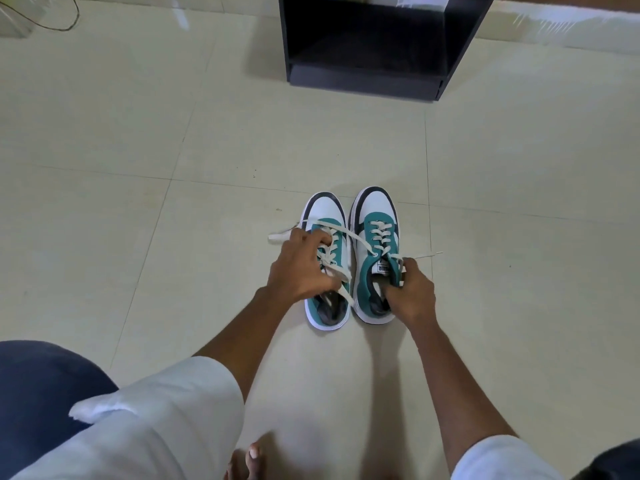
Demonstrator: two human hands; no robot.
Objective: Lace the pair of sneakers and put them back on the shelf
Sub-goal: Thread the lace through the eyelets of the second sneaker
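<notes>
Two white and teal sneakers stand side by side on the tiled floor, toes pointing away from me. My left hand (301,268) lies over the left sneaker (323,213) and grips its white laces, whose loose ends trail left and across to the other shoe. My right hand (410,294) holds the right sneaker (375,209) at its collar, fingers inside the opening, with a lace end sticking out to the right. The right sneaker's lacing looks crossed up to the tongue label.
A black open shelf unit (374,77) stands on the floor straight beyond the sneakers. A thin cord (65,26) lies at the far left. My knee in dark trousers (41,393) is at bottom left, and my bare toes (251,459) show at the bottom edge.
</notes>
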